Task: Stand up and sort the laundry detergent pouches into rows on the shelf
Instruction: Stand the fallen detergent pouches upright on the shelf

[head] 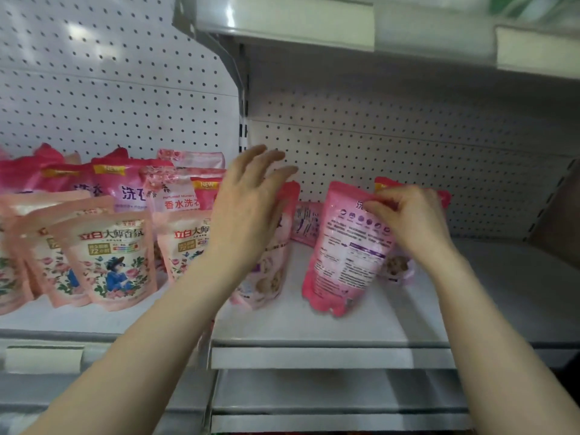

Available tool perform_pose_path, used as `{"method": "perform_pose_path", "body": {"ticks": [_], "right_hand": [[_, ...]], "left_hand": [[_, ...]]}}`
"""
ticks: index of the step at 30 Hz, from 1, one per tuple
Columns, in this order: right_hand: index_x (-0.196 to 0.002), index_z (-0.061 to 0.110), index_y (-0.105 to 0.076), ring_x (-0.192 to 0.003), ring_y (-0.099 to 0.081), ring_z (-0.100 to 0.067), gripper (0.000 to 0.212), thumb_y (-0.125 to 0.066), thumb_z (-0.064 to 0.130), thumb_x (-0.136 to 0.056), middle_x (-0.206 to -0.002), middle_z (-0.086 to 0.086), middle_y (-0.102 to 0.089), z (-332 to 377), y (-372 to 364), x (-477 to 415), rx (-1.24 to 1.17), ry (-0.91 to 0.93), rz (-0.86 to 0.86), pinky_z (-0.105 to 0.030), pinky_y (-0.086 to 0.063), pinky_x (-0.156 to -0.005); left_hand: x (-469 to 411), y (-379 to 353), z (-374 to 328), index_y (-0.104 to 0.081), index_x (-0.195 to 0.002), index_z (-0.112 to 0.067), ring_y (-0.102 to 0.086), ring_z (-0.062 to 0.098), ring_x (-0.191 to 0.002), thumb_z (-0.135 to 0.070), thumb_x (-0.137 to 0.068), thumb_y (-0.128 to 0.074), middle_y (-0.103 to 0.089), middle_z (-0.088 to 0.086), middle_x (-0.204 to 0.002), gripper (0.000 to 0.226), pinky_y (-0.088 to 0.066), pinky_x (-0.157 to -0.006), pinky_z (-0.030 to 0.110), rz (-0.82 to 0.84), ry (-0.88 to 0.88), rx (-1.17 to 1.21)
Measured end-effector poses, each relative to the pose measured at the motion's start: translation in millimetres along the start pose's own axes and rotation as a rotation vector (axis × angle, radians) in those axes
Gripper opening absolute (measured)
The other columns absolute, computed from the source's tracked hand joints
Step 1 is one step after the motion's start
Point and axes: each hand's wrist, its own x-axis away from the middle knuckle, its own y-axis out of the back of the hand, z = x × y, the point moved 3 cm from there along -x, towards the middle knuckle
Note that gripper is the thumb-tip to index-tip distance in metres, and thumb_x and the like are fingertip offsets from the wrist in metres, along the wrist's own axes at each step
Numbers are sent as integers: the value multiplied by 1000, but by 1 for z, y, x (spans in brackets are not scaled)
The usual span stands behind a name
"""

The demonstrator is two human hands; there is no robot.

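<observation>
Pink detergent pouches stand on a white shelf (345, 321). My right hand (411, 221) pinches the top of a bright pink pouch (345, 252) that stands tilted with its printed back side toward me. Another pouch (398, 265) is partly hidden behind it. My left hand (248, 202) hovers with fingers spread in front of a pale pink pouch (270, 274), covering its upper part; I cannot tell whether it touches it. A small pouch (306, 226) lies against the back wall between the hands.
At left, several pale floral pouches (110, 262) stand in front rows, with darker pink pouches (125, 183) behind them. A pegboard wall (408, 152) backs the shelf, an upper shelf (314, 26) overhangs it, and bare shelf surface (502, 277) lies at right.
</observation>
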Motion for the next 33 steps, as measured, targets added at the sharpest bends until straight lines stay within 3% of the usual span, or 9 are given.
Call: {"method": "perform_pose_path", "body": {"ticks": [4, 8, 12, 16, 18, 21, 25, 29, 33], "right_hand": [[-93, 28, -77, -79, -70, -20, 11, -74, 34, -85, -88, 5, -77, -15, 6, -15, 127, -50, 14, -39, -56, -76], [-100, 26, -77, -87, -70, -29, 14, -70, 31, -89, -102, -1, -77, -23, -1, -14, 232, -89, 19, -38, -55, -79], [-111, 25, -74, -89, -68, -36, 23, -68, 23, -89, -102, -11, -75, -15, -2, -13, 396, -54, -81, -38, -53, -74], [-107, 7, -74, -92, -61, -35, 34, -72, -4, -75, -99, -13, -73, 32, -32, 0, 372, 289, -263, -41, -52, -77], [-116, 7, -71, -101, -62, -33, 39, -65, -7, -80, -108, -12, -72, 48, -77, 10, 223, 326, -50, -42, -52, -86], [-139, 6, -49, -123, -53, -31, 49, -48, -7, -91, -134, -16, -56, 40, -150, 10, 184, 54, 356, -42, -45, -104], [-149, -4, -22, -143, -26, -40, 56, -42, 11, -98, -154, -26, -24, 6, -204, -9, 273, -295, 528, -48, -28, -117], [-123, 8, -61, -114, -60, -28, 38, -36, 29, -103, -127, -12, -63, 0, -226, -1, 320, -239, 629, -32, -46, -88], [-103, 14, -68, -95, -66, -27, 33, -43, 35, -100, -103, -8, -70, 16, -219, 18, 312, -117, 501, -29, -45, -74]], "left_hand": [[11, -1, 35, -51, -136, -11, -49, 34, -122, -29, -89, -66, -57, 12, -132, 52, -39, -105, 45, 147, 201, -162], [21, 5, 44, -69, -111, -16, -66, 24, -81, -25, -88, -68, -71, 2, -97, 25, -44, -63, 27, 71, 214, -15], [22, 14, 49, -76, -101, -15, -69, 18, -74, -19, -83, -75, -75, 0, -89, 18, -55, -67, 31, 26, 223, 47], [22, 21, 50, -77, -99, -15, -70, 15, -72, -19, -81, -78, -76, -1, -87, 18, -58, -67, 34, -5, 235, 29], [23, 22, 52, -76, -99, -14, -70, 15, -72, -19, -81, -78, -76, -1, -87, 19, -59, -67, 34, 0, 241, 24], [24, 27, 58, -76, -99, -15, -70, 14, -71, -20, -81, -77, -75, -1, -87, 19, -58, -66, 31, 1, 252, 23], [30, 33, 66, -75, -97, -17, -67, 11, -67, -20, -81, -77, -74, -3, -84, 16, -55, -62, 26, -1, 250, 4], [36, 35, 73, -75, -102, -17, -68, 12, -71, -23, -83, -75, -74, -3, -89, 19, -58, -63, 30, 0, 261, -2], [40, 35, 73, -69, -114, -17, -68, 8, -76, -22, -81, -76, -74, -3, -94, 34, -52, -70, 20, -25, 297, 24]]}}
